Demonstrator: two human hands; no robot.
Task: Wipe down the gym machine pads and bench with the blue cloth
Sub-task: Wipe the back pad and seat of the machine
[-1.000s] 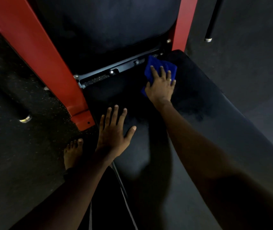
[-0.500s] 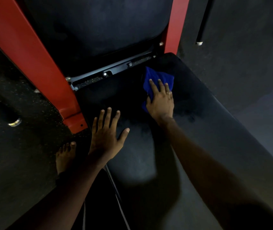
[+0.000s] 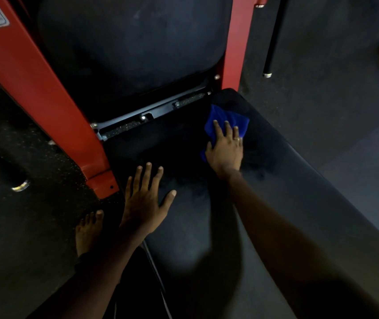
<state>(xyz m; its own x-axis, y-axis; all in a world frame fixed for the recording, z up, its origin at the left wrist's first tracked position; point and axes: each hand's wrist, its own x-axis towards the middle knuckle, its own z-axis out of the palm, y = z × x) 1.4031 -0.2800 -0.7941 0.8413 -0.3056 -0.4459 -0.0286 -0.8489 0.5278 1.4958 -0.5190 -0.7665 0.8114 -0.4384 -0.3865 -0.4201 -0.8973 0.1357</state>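
A black padded bench [image 3: 299,180] runs from the lower right up to the red machine frame. My right hand [image 3: 226,148] presses flat on the blue cloth [image 3: 224,120] near the bench's far end; the cloth sticks out beyond my fingertips. My left hand [image 3: 145,201] rests flat on the bench's left edge with its fingers spread and nothing in it. Above the bench stands the dark back pad [image 3: 133,42], between the two red posts.
A slanted red post [image 3: 41,100] stands to the left and a second red post [image 3: 236,42] to the right. A black metal bracket [image 3: 151,116] lies between pad and bench. My bare foot [image 3: 89,231] is on the speckled rubber floor. A black bar [image 3: 273,38] leans at right.
My right hand and the cloth have slid a little back toward me along the bench. My left hand stays flat at the bench's left edge.
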